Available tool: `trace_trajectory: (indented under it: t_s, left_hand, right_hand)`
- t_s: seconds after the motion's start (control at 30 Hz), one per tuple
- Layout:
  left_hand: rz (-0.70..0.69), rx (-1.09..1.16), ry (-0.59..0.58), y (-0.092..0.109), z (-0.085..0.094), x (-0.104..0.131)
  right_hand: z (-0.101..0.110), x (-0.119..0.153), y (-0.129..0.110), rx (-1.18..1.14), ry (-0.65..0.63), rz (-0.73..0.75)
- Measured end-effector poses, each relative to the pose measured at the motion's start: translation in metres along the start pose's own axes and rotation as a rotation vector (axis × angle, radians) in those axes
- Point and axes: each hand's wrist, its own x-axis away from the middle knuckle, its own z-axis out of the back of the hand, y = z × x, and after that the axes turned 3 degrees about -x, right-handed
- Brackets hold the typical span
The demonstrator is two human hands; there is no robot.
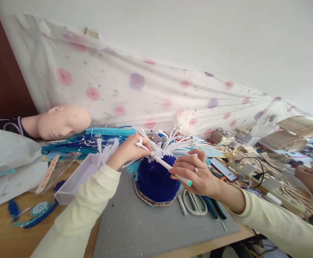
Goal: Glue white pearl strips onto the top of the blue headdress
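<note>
A dark blue rounded headpiece [156, 181] with a beaded rim stands on the grey cutting mat [135, 229]. White fuzzy strands [169, 147] with pearl-like tips fan out from its top. My left hand [132, 150] is closed at the left of these strands, its fingertips pinching one near its base. In my right hand [196, 170] is a slim white pen [165, 165] with a green end, held slantwise. The pen's far tip meets the strands near my left fingertips; the exact contact is too small to tell.
Scissors [194, 203] and dark pliers [212, 208] lie right of the headpiece. A white box [73, 186] stands at left, a mannequin head [65, 122] behind it. A phone [223, 170], cables and wooden pieces crowd the right. Another person's hand [307, 177] shows at far right.
</note>
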Motion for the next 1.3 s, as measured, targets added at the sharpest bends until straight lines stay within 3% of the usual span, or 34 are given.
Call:
trace_trajectory:
  t_s: [0.3, 0.6, 0.87, 1.03, 1.3]
  left_hand:
    - [-0.035, 0.05, -0.055, 0.003, 0.006, 0.002]
    - [-0.017, 0.046, -0.043, 0.001, 0.004, 0.001]
    - [0.039, 0.004, -0.064, 0.008, 0.005, 0.003]
    - [0.075, -0.011, -0.058, 0.007, 0.004, 0.003]
    - [0.083, -0.015, -0.056, 0.012, 0.001, 0.004]
  right_hand:
    - [-0.004, 0.011, 0.0, 0.042, -0.057, 0.02]
    - [-0.001, 0.002, -0.006, 0.105, -0.299, 0.132]
    - [0.001, -0.016, -0.025, 0.108, -0.494, 0.063]
    - [0.0, -0.017, -0.028, 0.154, -0.46, 0.07]
    - [-0.002, 0.004, -0.029, 0.185, -0.401, 0.043]
